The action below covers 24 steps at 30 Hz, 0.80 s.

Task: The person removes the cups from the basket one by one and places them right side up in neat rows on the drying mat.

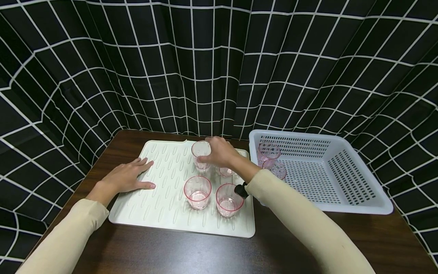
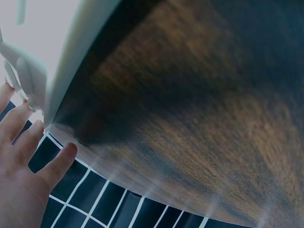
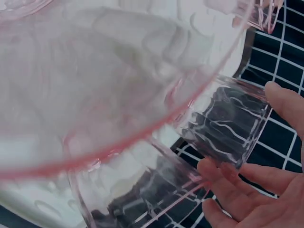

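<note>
My right hand [image 1: 221,152] holds a clear glass with a pink rim [image 1: 199,160] at the back of the white ridged drying mat [image 1: 164,201]. In the right wrist view, thumb and fingers lie on opposite sides of this tumbler [image 3: 232,123]. Another glass [image 1: 225,172] stands partly hidden beneath that hand. Nearer the front are two more pink-rimmed glasses, one on the left [image 1: 197,193] and one on the right [image 1: 229,201], both upright. My left hand [image 1: 126,177] rests with spread fingers on the mat's left edge, touching no glass.
Right of the mat stands a pale perforated plastic basket [image 1: 356,208], with two pink-rimmed glasses [image 1: 273,169] by its left wall. The dark wooden table [image 1: 164,251] extends in front. A black curtain with white grid lines [image 1: 212,68] hangs behind and at both sides.
</note>
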{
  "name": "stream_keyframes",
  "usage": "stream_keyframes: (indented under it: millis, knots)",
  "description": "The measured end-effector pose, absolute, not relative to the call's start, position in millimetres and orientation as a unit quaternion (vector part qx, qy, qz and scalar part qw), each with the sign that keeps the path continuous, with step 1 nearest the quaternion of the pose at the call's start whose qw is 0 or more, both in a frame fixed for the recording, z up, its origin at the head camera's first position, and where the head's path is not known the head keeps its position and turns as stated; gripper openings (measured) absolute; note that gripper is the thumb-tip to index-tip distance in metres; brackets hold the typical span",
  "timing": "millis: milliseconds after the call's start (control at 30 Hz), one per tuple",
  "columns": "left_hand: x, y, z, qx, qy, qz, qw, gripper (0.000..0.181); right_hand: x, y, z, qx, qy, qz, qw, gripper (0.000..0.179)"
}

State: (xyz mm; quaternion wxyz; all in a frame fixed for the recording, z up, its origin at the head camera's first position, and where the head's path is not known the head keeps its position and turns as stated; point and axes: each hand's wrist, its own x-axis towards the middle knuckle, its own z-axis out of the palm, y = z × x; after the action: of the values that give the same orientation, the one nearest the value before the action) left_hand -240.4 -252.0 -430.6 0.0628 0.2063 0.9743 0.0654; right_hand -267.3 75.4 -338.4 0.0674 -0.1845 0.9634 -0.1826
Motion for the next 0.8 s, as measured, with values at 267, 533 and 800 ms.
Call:
stream_keyframes:
  millis: [267, 533, 800]
  knots:
    - [-240, -252, -431, 0.206, 0.974, 0.066, 0.064, 0.099, -266, 71, -347, -0.172, 0.968, -0.166, 0.083, 0.080]
    - [-238, -250, -427, 0.208, 0.974, 0.069, 0.063, 0.100, -266, 70, -348, -0.175, 0.972, -0.134, 0.086, 0.082]
    - [-239, -250, -428, 0.204, 0.975, 0.065, 0.066, 0.100, -262, 75, -329, -0.173, 0.972, -0.139, 0.074, 0.083]
